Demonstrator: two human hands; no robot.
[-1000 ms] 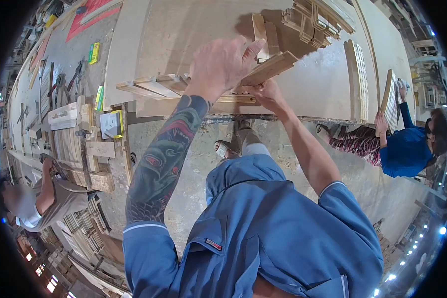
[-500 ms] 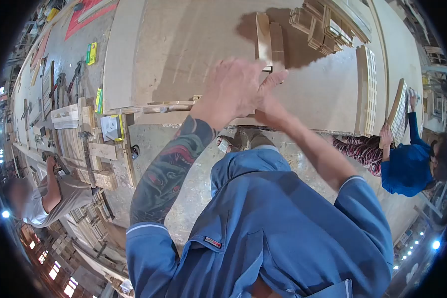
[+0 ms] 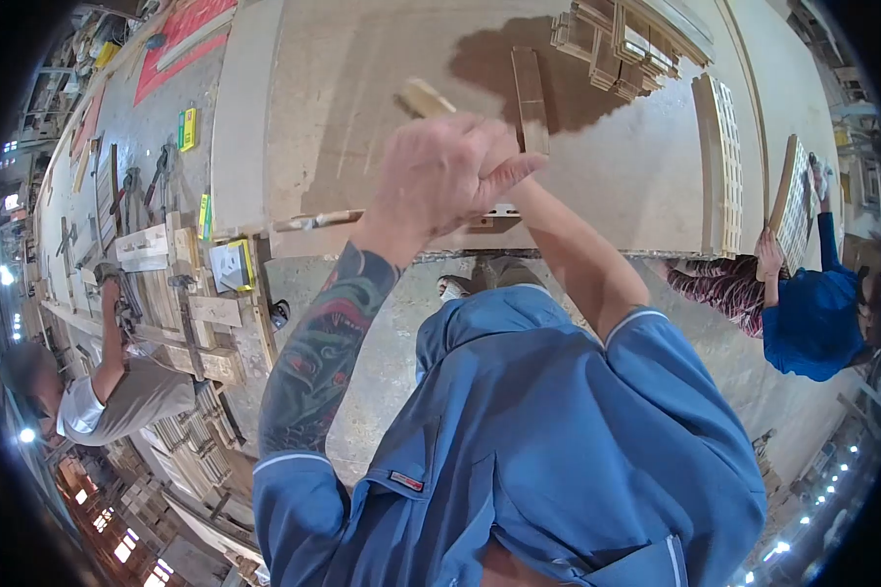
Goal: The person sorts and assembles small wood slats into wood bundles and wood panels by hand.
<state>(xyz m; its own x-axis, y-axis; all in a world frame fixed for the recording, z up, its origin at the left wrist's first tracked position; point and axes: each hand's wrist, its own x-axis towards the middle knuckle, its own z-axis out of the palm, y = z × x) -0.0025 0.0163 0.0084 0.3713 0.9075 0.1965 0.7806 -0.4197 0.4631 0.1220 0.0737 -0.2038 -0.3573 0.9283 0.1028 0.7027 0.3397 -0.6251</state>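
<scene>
My left hand [image 3: 445, 171], at the end of the tattooed arm, is raised over the workbench [image 3: 362, 127]. Its fingers are curled and its thumb points right. From behind its knuckles the end of a short wooden strip [image 3: 426, 99] sticks out to the upper left, blurred. The strip appears to be in this hand's grip, though the contact is hidden. My right forearm [image 3: 582, 249] reaches up behind the left hand, which covers the right hand and its fingers. Just right of my hands, another wooden strip [image 3: 530, 98] lies on the bench.
Stacked wooden pieces [image 3: 622, 49] stand at the bench's far side. A slotted wooden stack [image 3: 719, 161] lies to the right. One person in blue [image 3: 817, 328] handles a slatted panel [image 3: 791, 201]; another person [image 3: 117, 391] works at left near clamps and tools.
One of the two strips side by side on the bench has left its place, and a strip end now shows beyond my hands. My left fingers have curled; both hands shifted slightly left.
</scene>
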